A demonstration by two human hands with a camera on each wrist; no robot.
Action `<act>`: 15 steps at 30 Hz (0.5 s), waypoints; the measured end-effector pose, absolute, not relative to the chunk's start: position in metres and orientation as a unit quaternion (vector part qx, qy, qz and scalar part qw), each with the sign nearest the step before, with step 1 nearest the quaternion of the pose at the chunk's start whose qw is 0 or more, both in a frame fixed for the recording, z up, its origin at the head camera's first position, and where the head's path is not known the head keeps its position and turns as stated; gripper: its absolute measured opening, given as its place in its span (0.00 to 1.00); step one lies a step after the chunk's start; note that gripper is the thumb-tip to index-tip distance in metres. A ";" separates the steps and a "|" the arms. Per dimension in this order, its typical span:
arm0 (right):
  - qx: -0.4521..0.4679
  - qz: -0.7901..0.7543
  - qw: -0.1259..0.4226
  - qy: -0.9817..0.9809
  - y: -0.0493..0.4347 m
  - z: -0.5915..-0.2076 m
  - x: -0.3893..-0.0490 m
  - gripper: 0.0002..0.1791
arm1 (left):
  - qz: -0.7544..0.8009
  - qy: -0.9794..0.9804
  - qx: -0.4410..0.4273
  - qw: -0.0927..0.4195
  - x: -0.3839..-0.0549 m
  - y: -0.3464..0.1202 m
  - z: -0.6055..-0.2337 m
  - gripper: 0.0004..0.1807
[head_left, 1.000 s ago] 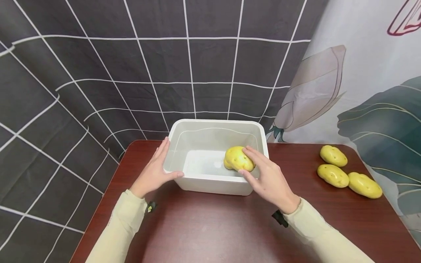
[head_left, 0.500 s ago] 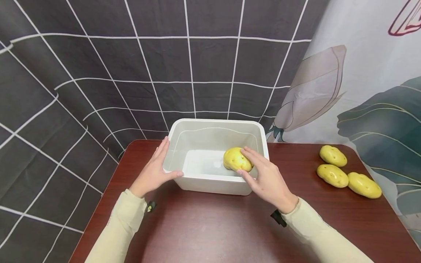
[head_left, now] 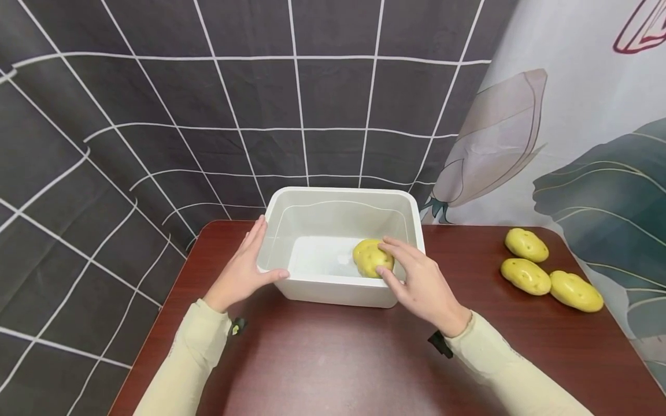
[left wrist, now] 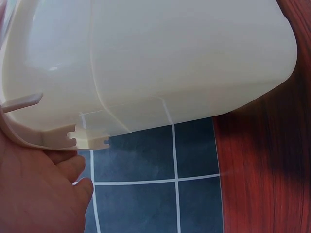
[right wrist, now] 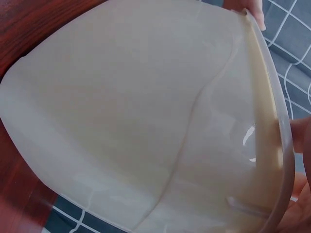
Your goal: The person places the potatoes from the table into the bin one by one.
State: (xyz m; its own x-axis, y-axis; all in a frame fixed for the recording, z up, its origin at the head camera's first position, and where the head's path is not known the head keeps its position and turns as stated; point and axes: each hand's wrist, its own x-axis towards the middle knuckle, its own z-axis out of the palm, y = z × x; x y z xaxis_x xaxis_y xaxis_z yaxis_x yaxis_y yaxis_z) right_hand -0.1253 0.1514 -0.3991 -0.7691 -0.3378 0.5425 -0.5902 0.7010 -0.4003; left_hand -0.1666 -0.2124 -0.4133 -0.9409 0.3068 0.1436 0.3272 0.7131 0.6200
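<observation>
The white plastic bin stands on the table against the dark curtain. Straight fingers of my left hand lie along its left rim, with the thumb over the front rim. In the left wrist view, bent fingers show just below the rim. My right hand reaches over the front right rim. Its fingertips and thumb pinch the right side of a yellow potato low inside the bin. Whether a second potato lies under it I cannot tell. The right wrist view mostly shows the bin's outer wall, hiding the potato.
Three more yellow potatoes lie at the table's right: one at the back, one in the middle, and one furthest right. A dark grid curtain and a white patterned curtain hang behind the brown table.
The potato has gone down and slightly left inside the bin, with my right fingers following it. My left hand and the bin stay in place.
</observation>
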 end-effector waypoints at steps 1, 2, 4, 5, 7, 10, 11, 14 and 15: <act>0.260 0.286 0.220 -0.896 0.152 -0.399 -0.125 0.24 | -0.338 -0.925 -0.171 0.014 -0.167 -0.212 -0.413 0.63; 0.260 0.285 0.220 -0.896 0.152 -0.399 -0.126 0.23 | -0.338 -0.925 -0.170 0.014 -0.167 -0.212 -0.413 0.63; 0.260 0.284 0.220 -0.896 0.152 -0.400 -0.126 0.22 | -0.339 -0.925 -0.169 0.013 -0.167 -0.212 -0.413 0.63; 0.261 0.283 0.220 -0.896 0.153 -0.400 -0.126 0.21 | -0.339 -0.925 -0.169 0.014 -0.167 -0.212 -0.413 0.63; 0.260 0.282 0.222 -0.897 0.153 -0.399 -0.126 0.21 | -0.339 -0.925 -0.168 0.013 -0.167 -0.212 -0.412 0.63; 0.259 0.279 0.228 -0.896 0.154 -0.400 -0.126 0.21 | -0.339 -0.926 -0.167 0.011 -0.166 -0.211 -0.412 0.63; 0.260 0.277 0.231 -0.896 0.155 -0.400 -0.126 0.21 | -0.338 -0.926 -0.167 0.011 -0.166 -0.211 -0.411 0.63; 0.261 0.275 0.238 -0.894 0.157 -0.399 -0.126 0.21 | -0.338 -0.926 -0.166 0.008 -0.166 -0.210 -0.411 0.63; 0.262 0.276 0.240 -0.893 0.157 -0.399 -0.126 0.22 | -0.337 -0.927 -0.166 0.008 -0.165 -0.210 -0.410 0.63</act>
State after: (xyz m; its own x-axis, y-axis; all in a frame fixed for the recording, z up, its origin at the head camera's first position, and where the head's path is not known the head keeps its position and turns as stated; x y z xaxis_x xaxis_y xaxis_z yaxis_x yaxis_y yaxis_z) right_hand -0.1264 0.1574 -0.3990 -0.7475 -0.3353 0.5734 -0.6002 0.7108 -0.3668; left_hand -0.1653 -0.2099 -0.4102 -0.9446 0.3027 0.1268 0.3133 0.7169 0.6228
